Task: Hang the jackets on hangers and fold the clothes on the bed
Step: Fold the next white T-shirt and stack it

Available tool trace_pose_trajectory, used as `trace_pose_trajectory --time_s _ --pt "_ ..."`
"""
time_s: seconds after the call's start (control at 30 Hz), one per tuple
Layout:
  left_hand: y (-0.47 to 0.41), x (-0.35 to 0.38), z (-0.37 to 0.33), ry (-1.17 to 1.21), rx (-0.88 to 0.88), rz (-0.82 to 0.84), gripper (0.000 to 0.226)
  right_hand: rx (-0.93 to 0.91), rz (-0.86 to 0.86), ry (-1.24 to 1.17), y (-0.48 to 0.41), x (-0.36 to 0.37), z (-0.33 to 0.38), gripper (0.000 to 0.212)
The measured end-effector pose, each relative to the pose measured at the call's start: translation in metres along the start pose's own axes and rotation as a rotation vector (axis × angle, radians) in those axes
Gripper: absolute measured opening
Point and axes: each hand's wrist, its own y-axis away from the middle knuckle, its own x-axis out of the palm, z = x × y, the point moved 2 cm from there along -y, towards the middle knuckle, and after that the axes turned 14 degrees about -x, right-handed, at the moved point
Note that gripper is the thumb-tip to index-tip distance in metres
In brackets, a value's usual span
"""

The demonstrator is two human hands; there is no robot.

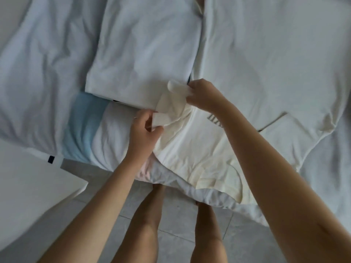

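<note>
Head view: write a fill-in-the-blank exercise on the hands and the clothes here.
1. The left hand and the right hand both pinch the ____ T-shirt.
2. The folded white garment beyond them lies on the ____.
3. A light ____ band shows left of the left hand.
Missing words: cream; bed; blue.
</note>
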Motion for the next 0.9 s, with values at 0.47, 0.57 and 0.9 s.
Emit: trace_pose_trajectory --time_s 0.47,0.57,0.9 --pt "0.019 -0.044 -0.01 0.461 -0.27 -0.278 0.039 -0.113 -0.174 -0.482 -0.042 0.018 0.052 0.011" --pt "0.014 -0.039 -0.015 0.499 -0.342 -0.244 0.05 -0.034 -0.273 -0.618 -0.043 0.032 0.044 0.017" --pt "0.075 0.055 -0.063 -0.419 0.321 0.579 0.063 0.378 -0.609 -1.93 0.1 0.088 -0.039 0.06"
